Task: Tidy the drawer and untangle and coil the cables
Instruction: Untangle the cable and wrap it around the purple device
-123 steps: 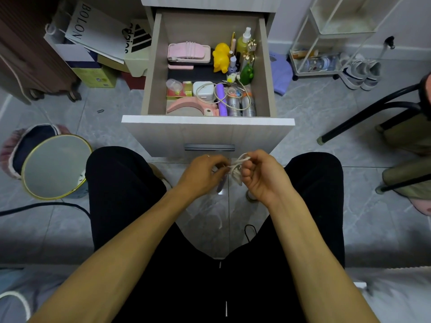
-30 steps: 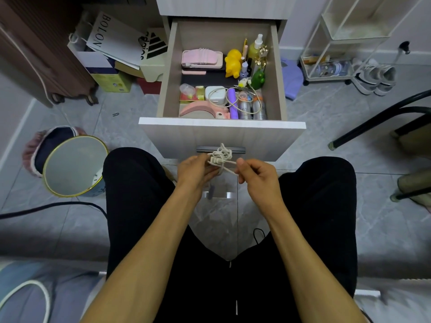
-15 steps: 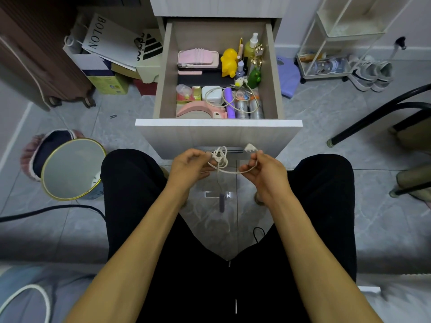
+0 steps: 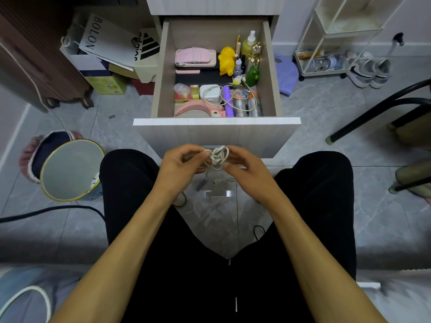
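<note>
Just below the open drawer's (image 4: 217, 134) front edge, left hand (image 4: 179, 167) and right hand (image 4: 248, 170) fingers pinch a knotted white cable (image 4: 218, 156) above bare floor.

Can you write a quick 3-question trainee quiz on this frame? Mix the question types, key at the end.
1. True or false: the white cable is bunched into a knot between the left hand and the right hand.
2. Where does the yellow duck figure sit in the drawer? A) front left corner B) toward the back, right of the pink case C) on the floor
3. Fill in: the white charger block lies just left of the ______ stick-shaped item.

Key: 1 true; 2 B; 3 purple.
</note>
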